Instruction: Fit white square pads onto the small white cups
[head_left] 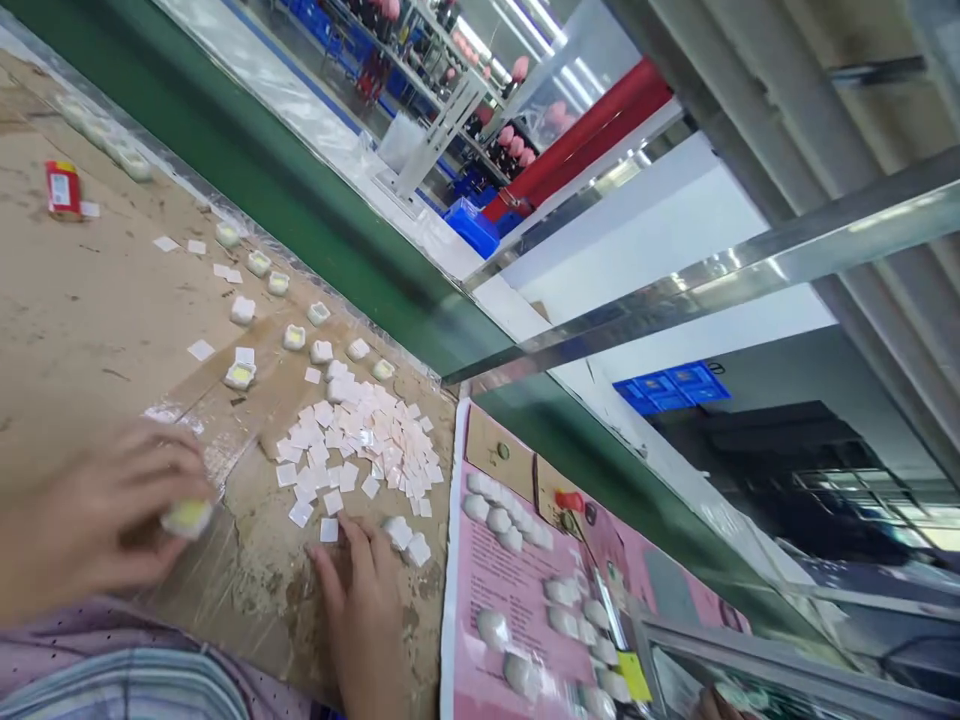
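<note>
My left hand [90, 520] pinches a small white and yellow block [187, 517] between thumb and fingers, low at the left over the worn brown bench [82, 310]. My right hand [360, 600] lies flat on the bench, its fingertips touching the near edge of a heap of several small white square pieces [360, 440]. More small white and yellow blocks [240, 375] stand scattered in a loose line beyond the heap, toward the far left.
A pink sheet [510, 600] with several white rounded pieces lies right of my right hand. A red packet [63, 188] rests at the far left. A green conveyor belt [300, 190] and a metal rail [675, 290] run behind the bench.
</note>
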